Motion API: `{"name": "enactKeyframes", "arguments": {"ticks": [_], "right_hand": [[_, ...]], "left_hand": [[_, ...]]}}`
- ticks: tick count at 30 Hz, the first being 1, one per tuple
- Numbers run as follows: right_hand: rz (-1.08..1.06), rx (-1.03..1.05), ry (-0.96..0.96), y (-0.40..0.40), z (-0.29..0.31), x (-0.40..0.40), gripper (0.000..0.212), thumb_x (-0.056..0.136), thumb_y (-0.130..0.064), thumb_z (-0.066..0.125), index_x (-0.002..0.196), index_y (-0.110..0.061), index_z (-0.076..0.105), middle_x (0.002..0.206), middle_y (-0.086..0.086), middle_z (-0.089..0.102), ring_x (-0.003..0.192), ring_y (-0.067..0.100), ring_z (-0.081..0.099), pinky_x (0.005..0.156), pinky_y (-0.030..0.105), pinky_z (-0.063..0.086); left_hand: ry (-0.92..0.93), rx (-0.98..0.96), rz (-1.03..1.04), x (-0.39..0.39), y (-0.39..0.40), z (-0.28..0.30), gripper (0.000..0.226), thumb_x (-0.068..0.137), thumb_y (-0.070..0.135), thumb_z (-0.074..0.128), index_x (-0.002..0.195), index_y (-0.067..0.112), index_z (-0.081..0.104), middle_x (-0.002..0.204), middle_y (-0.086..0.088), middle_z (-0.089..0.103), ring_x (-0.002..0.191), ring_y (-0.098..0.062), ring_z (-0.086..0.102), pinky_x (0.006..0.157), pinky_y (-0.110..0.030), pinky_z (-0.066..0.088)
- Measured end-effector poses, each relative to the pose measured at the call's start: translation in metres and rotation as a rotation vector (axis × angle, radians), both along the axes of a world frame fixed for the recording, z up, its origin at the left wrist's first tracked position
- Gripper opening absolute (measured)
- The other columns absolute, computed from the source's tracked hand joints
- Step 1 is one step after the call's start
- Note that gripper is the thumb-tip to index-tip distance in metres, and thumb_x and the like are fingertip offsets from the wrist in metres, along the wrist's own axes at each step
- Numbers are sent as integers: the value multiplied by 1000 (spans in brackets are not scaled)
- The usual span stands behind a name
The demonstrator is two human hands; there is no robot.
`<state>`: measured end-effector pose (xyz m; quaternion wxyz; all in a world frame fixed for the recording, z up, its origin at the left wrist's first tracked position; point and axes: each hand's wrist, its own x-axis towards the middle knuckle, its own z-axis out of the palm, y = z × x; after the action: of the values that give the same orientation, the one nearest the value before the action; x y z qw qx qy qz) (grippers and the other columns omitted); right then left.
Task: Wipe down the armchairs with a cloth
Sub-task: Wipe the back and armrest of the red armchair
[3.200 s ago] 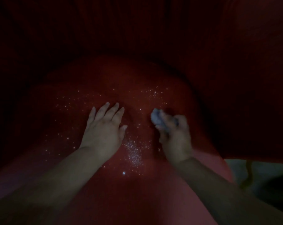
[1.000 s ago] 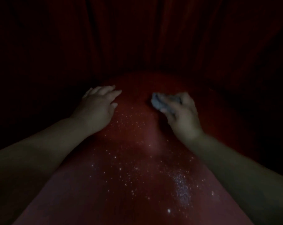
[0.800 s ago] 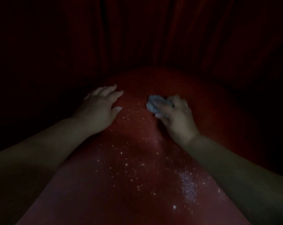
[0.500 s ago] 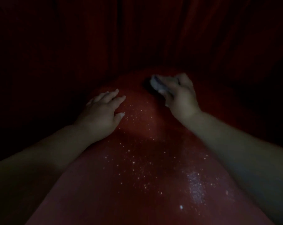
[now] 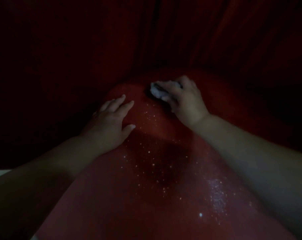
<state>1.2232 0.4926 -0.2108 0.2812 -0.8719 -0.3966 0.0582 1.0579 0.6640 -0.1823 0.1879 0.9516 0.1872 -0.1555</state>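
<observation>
Right hand (image 5: pixel 186 101) clenched around crumpled pale cloth (image 5: pixel 156 90) at far end of dim red speckled armchair cushion (image 5: pixel 146 196), left hand (image 5: pixel 110 122) flat beside it, fingers spread

left hand (image 5: pixel 110 122) flat on armchair seat (image 5: pixel 146 205), right hand (image 5: pixel 185 99) farther back, cloth (image 5: pixel 156 91) under it

- Red armchair seat (image 5: pixel 164 213): matt, fine-grained covering, dusted with small glinting white specks (image 5: pixel 216 196).
- Pale crumpled cloth (image 5: pixel 157 91): soft, wrinkled fabric, dull finish.
- Dark red pleated backrest (image 5: pixel 164 40): folded fabric, matt.
</observation>
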Motion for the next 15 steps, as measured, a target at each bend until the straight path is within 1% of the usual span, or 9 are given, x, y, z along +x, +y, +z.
{"name": "enactKeyframes", "arguments": {"ticks": [2, 4, 6, 8, 9, 11, 13, 15], "right_hand": [[36, -81, -40, 14, -6, -5, 38, 92, -29, 58, 129, -32, 57, 112, 12, 52, 102, 33, 46, 86, 38, 38], [82, -62, -53, 2, -10, -30, 38, 89, -23, 61, 127, -31, 60, 105, 10, 53, 95, 32, 47, 78, 38, 40], [175, -3, -1, -23, -10, -61, 41, 87, -20, 64, 125, -35, 60, 101, 4, 52, 90, 26, 47, 75, 37, 40], [219, 26, 85, -40, -6, -76, 38, 87, -22, 65, 123, -35, 62, 104, 0, 52, 92, 21, 47, 80, 40, 44], [200, 37, 98, -38, -5, -70, 36, 87, -21, 66, 121, -32, 63, 104, 2, 52, 93, 22, 48, 80, 42, 45], [93, 66, 39, -15, -3, -48, 35, 87, -17, 65, 121, -25, 64, 100, 11, 51, 92, 30, 50, 79, 42, 46], [-8, 35, -8, 18, -4, -22, 36, 90, -23, 61, 126, -27, 61, 103, 14, 51, 97, 34, 49, 84, 40, 43], [-15, -80, 0, 39, -9, -13, 36, 93, -30, 55, 129, -32, 57, 109, 13, 49, 103, 35, 45, 89, 37, 36]], "left_hand": [[5, -18, 46, -3, 3, -5, 77, 87, 53, 55, 151, 36, 16, 161, 8, 5, 146, -18, 8, 116, -47, 20], [14, -32, 76, -7, 5, -8, 82, 85, 54, 58, 152, 34, 14, 161, 7, 5, 146, -20, 8, 116, -50, 21], [24, -24, 60, -13, 8, -7, 86, 83, 54, 60, 152, 34, 13, 161, 8, 3, 146, -18, 6, 115, -51, 22], [60, -19, 38, -20, 9, -5, 89, 82, 55, 61, 152, 34, 11, 161, 10, -2, 146, -16, 2, 115, -49, 21], [83, -20, 38, -23, 10, -4, 90, 81, 56, 62, 152, 34, 10, 161, 10, -4, 146, -15, -1, 115, -49, 20], [117, -14, 49, -28, 11, -4, 93, 80, 58, 62, 152, 34, 9, 161, 10, -8, 146, -15, -3, 115, -48, 19], [127, -13, 59, -31, 13, -6, 93, 80, 61, 60, 152, 34, 8, 160, 10, -10, 146, -15, -5, 115, -47, 17], [131, -28, 56, -33, 16, -7, 89, 82, 58, 59, 152, 36, 8, 160, 11, -12, 146, -13, -6, 116, -47, 16]]}}
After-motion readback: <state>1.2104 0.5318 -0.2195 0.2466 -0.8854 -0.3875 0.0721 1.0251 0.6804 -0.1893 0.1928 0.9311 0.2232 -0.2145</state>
